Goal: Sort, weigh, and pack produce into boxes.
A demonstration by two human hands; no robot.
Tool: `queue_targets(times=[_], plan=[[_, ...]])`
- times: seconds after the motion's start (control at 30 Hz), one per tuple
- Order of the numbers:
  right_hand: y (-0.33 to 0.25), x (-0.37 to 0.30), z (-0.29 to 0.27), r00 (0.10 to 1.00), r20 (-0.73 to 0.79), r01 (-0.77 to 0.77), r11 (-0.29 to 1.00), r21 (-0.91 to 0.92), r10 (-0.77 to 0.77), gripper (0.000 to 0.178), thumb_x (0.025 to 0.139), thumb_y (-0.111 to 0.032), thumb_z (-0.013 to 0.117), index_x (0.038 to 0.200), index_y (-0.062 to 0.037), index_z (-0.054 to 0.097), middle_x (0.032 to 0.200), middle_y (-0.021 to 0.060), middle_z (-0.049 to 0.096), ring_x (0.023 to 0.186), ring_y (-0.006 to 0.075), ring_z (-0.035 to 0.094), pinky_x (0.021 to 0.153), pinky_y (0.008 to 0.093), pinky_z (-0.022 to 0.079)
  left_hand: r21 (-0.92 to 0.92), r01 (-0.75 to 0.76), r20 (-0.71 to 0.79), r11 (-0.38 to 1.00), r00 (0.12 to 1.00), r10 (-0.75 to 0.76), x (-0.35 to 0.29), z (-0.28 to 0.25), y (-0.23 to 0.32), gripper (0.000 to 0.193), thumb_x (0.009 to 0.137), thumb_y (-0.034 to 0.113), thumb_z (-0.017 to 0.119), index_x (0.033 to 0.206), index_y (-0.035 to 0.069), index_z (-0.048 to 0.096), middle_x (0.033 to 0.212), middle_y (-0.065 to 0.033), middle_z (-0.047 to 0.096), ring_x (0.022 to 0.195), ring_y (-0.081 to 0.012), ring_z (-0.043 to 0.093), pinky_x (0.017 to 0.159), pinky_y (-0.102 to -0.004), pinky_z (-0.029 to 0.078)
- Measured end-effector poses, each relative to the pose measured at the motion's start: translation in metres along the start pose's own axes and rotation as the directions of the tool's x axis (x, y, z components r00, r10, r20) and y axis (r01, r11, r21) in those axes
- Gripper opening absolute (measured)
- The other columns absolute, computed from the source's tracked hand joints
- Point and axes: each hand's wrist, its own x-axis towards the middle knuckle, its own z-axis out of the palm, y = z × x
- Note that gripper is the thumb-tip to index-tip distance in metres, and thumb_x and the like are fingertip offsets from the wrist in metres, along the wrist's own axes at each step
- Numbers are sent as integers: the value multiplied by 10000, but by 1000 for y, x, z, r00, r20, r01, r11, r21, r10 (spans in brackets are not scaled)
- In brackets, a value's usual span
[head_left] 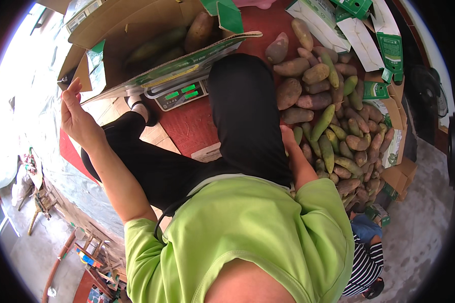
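Note:
Beside the near left corner of an open cardboard box (187, 61), my left hand (81, 117) is raised with its fingers loosely bent and nothing visible in it. A few large green and purplish-brown mangoes (199, 31) lie inside the box. The box rests on a digital scale (181, 94) with lit green displays. My right hand (287, 136) is down by my right knee, next to a big pile of mangoes (316, 101). My leg hides its fingers, so what they hold or touch does not show.
Green and white cartons and flaps (389, 50) lie behind and right of the pile. A person in a striped top (361, 265) is at the lower right. Red covering (189, 129) lies under the scale. Plastic sheeting (40, 101) spreads at left, near assorted clutter (93, 257).

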Motion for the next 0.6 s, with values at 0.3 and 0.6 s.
queue_targets(times=[0.3,0.6], plan=[[-88,-10,11,996,19,88,974,-210,-86,260,795,-149,620,1009,-1,619,841,123,661,699,217,645,574,334,510,-13,22,-40,1000,999,-22,10,-8,7,417,982,339,419,983,8,673,969,-81,657,971,-159,574,940,-352,410],[-286,33,-3,918,21,394,904,-166,-396,292,808,-176,645,1045,-8,625,897,123,645,800,192,624,637,321,507,-60,48,-21,997,999,-49,7,-11,8,396,982,318,422,983,11,672,966,-83,652,978,-155,570,940,-353,404]])
